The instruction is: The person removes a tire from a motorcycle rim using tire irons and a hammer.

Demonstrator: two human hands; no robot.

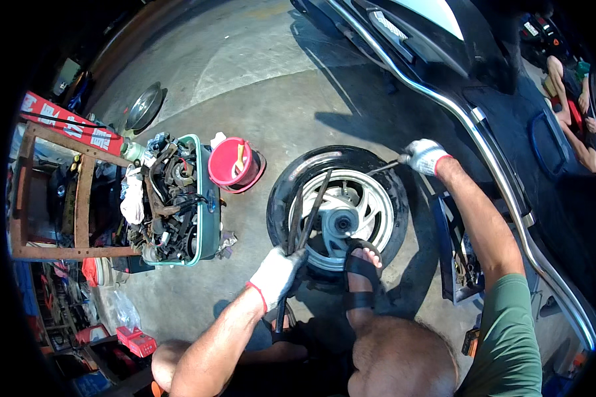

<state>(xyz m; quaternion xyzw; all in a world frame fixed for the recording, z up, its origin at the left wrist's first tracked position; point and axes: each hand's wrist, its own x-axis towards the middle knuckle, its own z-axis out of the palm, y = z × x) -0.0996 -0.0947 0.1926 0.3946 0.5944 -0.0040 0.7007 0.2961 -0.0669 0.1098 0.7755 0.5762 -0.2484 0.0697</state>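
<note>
A motorcycle wheel lies flat on the floor, its black tyre [279, 206] around a silver rim [369, 233] with curved spokes. My left hand [275, 274], in a white glove with a red cuff, is closed around long dark tyre levers [319, 202]. Two of their ends reach over the wheel's left side. At its upper right, my right hand [425, 157], gloved alike, grips another tyre lever [384, 167]. That lever's far end meets the edge between tyre and rim. My sandalled foot [361, 271] rests at the wheel's near edge.
Left of the wheel stand a pink bucket [226, 153] with a brush and a green bin [208, 231] heaped with parts. A tool tray [449, 264] sits under my right arm. Along the right runs a vehicle's chrome bar [437, 96]. Another person [566, 102] sits beyond.
</note>
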